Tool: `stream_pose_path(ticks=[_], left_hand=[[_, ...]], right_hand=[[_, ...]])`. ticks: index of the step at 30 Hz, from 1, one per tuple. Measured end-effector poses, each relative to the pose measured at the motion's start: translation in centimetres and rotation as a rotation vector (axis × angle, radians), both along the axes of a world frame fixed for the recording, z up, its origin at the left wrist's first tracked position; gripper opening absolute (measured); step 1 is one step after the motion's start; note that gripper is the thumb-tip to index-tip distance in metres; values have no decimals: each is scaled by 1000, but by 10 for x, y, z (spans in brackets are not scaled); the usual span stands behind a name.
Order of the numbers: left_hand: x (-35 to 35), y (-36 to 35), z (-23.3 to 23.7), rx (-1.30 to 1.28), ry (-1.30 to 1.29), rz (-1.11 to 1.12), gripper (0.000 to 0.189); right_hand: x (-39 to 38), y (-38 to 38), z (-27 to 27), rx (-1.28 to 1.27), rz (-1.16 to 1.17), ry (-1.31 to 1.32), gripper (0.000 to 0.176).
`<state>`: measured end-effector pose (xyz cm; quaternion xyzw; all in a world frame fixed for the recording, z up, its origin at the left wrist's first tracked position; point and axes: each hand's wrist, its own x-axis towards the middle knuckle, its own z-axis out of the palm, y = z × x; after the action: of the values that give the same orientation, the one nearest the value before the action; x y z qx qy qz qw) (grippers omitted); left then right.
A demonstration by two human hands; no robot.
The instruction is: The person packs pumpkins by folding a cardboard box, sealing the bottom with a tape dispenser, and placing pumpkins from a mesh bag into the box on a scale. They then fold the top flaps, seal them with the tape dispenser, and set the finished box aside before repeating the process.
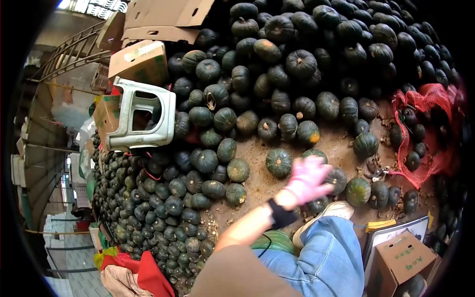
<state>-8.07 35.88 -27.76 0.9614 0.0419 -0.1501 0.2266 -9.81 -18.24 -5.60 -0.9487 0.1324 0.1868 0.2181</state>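
My left hand [308,178], in a pink glove with a black band at the wrist, reaches out over the dirt floor; it is motion-blurred, with the fingers apart and nothing in it. It hovers just above a few dark green squashes [338,179] lying loose at the edge of a huge pile [297,64]. One squash [279,162] sits just left of the hand. My right hand is out of view. My leg in blue jeans [329,257] and a white shoe [336,210] are below the hand.
A red mesh sack [425,128] holding squashes lies at the right. A pale plastic stool [143,116] lies tipped on the pile, beside cardboard boxes [141,59]. Another box [403,257] stands at lower right. More squashes are heaped at the left [153,208].
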Motion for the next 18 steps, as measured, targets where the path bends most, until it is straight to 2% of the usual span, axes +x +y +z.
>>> stream_pose_path(ticks=[1, 2, 3, 5, 7, 9, 11, 12, 13, 14, 15, 16, 17, 18], left_hand=[[-28, 23, -18, 101, 50, 104, 67], [-56, 48, -34, 111, 106, 211, 68], [-77, 66, -31, 177, 295, 346, 69], [-124, 114, -46, 210, 234, 516, 76], [-155, 157, -63, 346, 147, 760, 85], [-156, 195, -66, 469, 5, 828, 88], [-154, 239, -86, 548, -72, 791, 87], [-145, 249, -79, 459, -63, 784, 83], [-141, 263, -84, 470, -54, 716, 78], [-132, 258, -79, 491, -122, 681, 77], [-107, 245, -68, 595, 80, 761, 78], [-94, 232, -63, 624, 145, 760, 75], [-97, 237, -71, 603, 183, 715, 75], [-100, 241, -77, 599, 200, 684, 74]], right_hand=[[3, 9, -7, 53, -73, 98, 59], [-3, -5, -26, 350, -294, 129, 52], [-7, -31, -50, 376, -46, 149, 51], [-15, -84, -89, 191, 271, 289, 53], [-18, -69, -87, 133, 228, 512, 53], [-14, 8, -53, 406, -575, 492, 51], [1, 20, -24, 88, -153, 553, 59], [-17, -55, -49, 5, 121, 383, 73], [-47, -162, -110, 44, 191, 105, 51], [-49, -120, -88, -98, -60, 42, 48], [-36, -59, -55, -142, -119, 30, 49], [-32, -28, -42, -86, -177, -140, 39], [-26, -6, -22, -112, -154, -144, 39], [-15, 16, -1, -95, -268, -65, 38]])
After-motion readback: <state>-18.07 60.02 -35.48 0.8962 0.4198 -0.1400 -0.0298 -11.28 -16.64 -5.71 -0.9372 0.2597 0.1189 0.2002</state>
